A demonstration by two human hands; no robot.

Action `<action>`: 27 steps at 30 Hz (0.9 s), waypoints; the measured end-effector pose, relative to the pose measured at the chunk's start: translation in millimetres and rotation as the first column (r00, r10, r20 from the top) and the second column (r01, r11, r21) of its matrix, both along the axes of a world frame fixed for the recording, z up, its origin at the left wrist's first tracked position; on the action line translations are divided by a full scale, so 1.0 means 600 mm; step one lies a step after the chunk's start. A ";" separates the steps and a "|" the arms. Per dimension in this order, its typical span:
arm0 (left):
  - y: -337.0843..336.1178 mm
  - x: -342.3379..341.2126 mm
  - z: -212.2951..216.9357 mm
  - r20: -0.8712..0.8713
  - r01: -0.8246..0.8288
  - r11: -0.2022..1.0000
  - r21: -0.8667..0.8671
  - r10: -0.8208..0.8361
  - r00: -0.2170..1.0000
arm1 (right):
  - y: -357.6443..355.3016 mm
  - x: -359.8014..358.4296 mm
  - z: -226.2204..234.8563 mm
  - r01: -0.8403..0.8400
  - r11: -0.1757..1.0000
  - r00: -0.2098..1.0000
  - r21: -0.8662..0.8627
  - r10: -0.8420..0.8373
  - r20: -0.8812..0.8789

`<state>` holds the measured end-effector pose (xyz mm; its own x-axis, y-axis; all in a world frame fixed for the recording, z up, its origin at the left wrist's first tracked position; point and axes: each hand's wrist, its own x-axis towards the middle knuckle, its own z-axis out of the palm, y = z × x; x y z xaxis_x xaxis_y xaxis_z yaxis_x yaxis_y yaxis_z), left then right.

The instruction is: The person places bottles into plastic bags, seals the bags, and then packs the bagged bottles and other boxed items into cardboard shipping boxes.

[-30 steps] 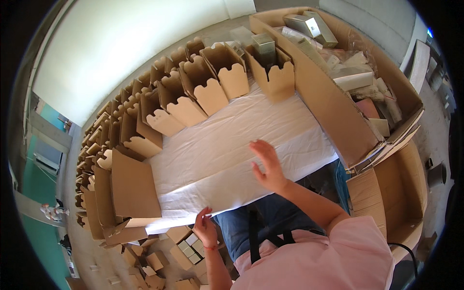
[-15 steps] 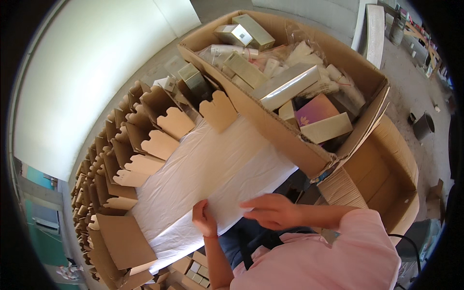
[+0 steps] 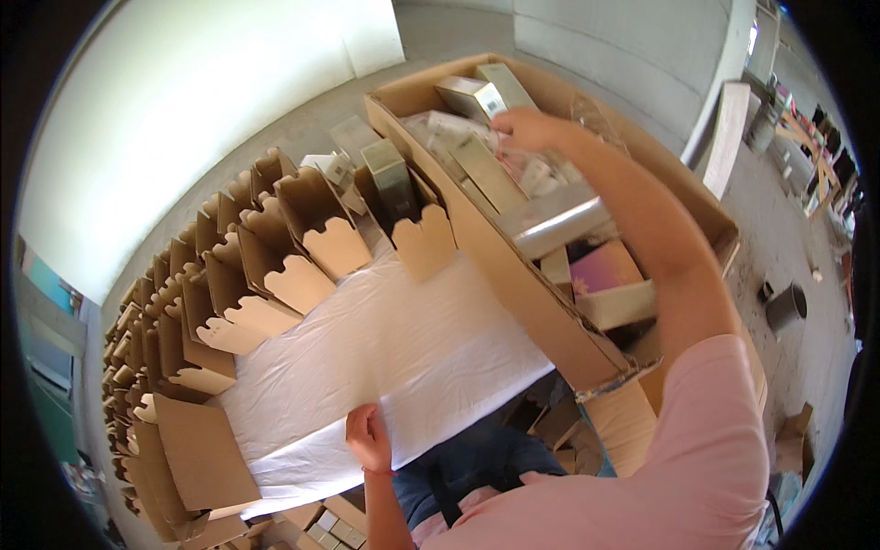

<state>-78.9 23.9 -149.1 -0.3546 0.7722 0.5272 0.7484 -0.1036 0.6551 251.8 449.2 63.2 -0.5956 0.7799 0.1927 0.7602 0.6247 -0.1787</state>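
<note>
Your right hand [image 3: 524, 128] reaches into the big carton [image 3: 513, 275], fingers curled down among the small packs [image 3: 477, 156] at its far end; whether it grips one you cannot tell. Your left hand [image 3: 368, 438] rests loosely closed on the counter [image 3: 403, 348] beside the carton, at its near edge.

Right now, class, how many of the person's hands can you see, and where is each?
2. The left hand rests on the near edge of the white table cover. The right hand reaches among the small packages in the large cardboard box. None seems hidden.
</note>
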 end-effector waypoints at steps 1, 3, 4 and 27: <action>-0.004 -0.003 -0.004 0.021 -0.006 1.000 -0.003 0.006 1.000 | 0.036 -0.016 -0.033 0.016 0.999 0.989 0.045 -0.022 0.149; -0.001 -0.004 -0.010 0.005 -0.019 1.000 0.011 0.019 1.000 | 0.102 -0.026 -0.104 0.083 0.991 0.997 0.110 -0.083 -0.002; -0.004 -0.005 -0.012 -0.009 -0.038 0.999 0.010 0.038 0.999 | 0.108 -0.047 -0.109 0.154 0.984 0.988 0.091 -0.152 -0.035; -0.009 -0.014 -0.011 0.030 0.003 0.999 0.052 -0.004 1.000 | -0.204 -0.039 0.125 -0.060 0.841 0.643 -0.538 -0.380 -0.665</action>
<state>-87.3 18.2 -155.6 -0.3686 0.7450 0.5560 0.7277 -0.1409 0.6713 228.6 327.1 138.3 -0.2825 0.9562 0.0761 0.3144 0.1672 -0.9345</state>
